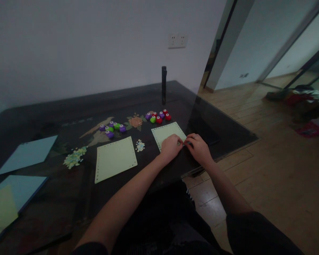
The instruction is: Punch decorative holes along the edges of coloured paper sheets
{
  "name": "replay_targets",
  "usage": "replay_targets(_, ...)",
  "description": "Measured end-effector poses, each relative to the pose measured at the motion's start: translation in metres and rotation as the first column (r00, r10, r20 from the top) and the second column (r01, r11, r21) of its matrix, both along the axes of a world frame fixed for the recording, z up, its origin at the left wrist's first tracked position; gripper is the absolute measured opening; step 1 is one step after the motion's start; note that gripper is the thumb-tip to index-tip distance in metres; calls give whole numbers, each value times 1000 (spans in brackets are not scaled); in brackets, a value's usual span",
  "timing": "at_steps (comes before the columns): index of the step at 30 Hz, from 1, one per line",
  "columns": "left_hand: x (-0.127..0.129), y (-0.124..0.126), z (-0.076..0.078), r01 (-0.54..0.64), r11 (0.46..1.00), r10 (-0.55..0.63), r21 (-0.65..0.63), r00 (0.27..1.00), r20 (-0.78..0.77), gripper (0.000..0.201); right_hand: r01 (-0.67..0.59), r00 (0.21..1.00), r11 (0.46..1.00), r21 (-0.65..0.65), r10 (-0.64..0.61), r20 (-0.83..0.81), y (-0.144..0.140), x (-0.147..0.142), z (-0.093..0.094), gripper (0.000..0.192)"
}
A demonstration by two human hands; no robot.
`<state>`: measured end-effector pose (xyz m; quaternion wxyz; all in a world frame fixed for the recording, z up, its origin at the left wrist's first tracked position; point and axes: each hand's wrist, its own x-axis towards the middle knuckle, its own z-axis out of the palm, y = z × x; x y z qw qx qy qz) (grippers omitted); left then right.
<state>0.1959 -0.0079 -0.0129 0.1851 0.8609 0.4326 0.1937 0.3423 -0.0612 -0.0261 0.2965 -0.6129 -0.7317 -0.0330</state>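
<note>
My left hand (171, 146) rests over the lower right part of a pale yellow-green sheet (167, 131) with small marks along its edges. Its thumb and fingers are closed in a pinch. My right hand (198, 148) comes in from the other side, also pinching, and the fingertips of both hands nearly meet at the sheet's right edge. Whatever lies between the fingers is too small to make out. To the left is a second pale sheet (116, 159) with marks along its sides. A small pile of light paper bits (140, 145) lies between the two sheets.
Several purple, green and red eyed pieces sit in a left cluster (110, 134) and a right cluster (158, 119). A larger pile of paper bits (74, 157) and blue sheets (29, 154) lie left. A black upright stick (163, 85) stands at the back. The dark table (228, 127) ends at right.
</note>
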Motion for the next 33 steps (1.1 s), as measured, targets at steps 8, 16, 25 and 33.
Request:
replay_targets(8,-2,0,1,34,999,-34,3,999,5,14,-18,983,1000,10,20,-181,-6,3,1,12)
replay_targets(16,-14,-9,8,280,934,-233,222,948,-218,21,-13,928,992,124,59,-369,-8,-9,32,9)
replay_targets(25,-39,-37,16,347,901,-278,258,922,-271,28,-340,882,938,68,343,-323,47,-76,64,8)
replay_targets(33,-170,-37,53,355,926,-343,128,934,-104,30,-473,871,827,-304,491,-17,93,-138,35,12)
